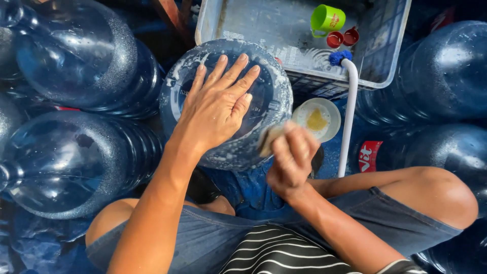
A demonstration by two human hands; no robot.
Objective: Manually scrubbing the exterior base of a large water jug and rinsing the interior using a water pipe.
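Head view, only one I've got. Left hand (219, 104) lies flat, fingers spread, palm down on the upturned base of the blue water jug (228, 101) held between the knees. Not gripping anything, just pressing to steady it. Right hand (291, 160) is clenched around a pale scrub pad (269, 139), blurred by motion, working the jug's rim just right of and below the left palm. Pad is touching the soapy edge as far as I can tell.

Suds ring the base all around the left hand; the strip under the palm is hidden, so I can't say if it's soaped.

Just beyond the scrubbing hand: small white bowl (318, 119) with yellowish soap in it, close enough to dip without letting go of the jug. A white pipe (349, 114) with a blue tip runs past the bowl, its tip over the grey tub (284, 25). Green mug (327, 19) and two small red cups (342, 38) sit in the tub, well away from both hands.

More blue jugs (71, 101) lie stacked left of the bracing hand, others right of the pipe.

My read on doing this well: keep the palm pressing firmly, since wet plastic slips; work the pad around the rim in short strokes; shift the palm to reach the covered patch.
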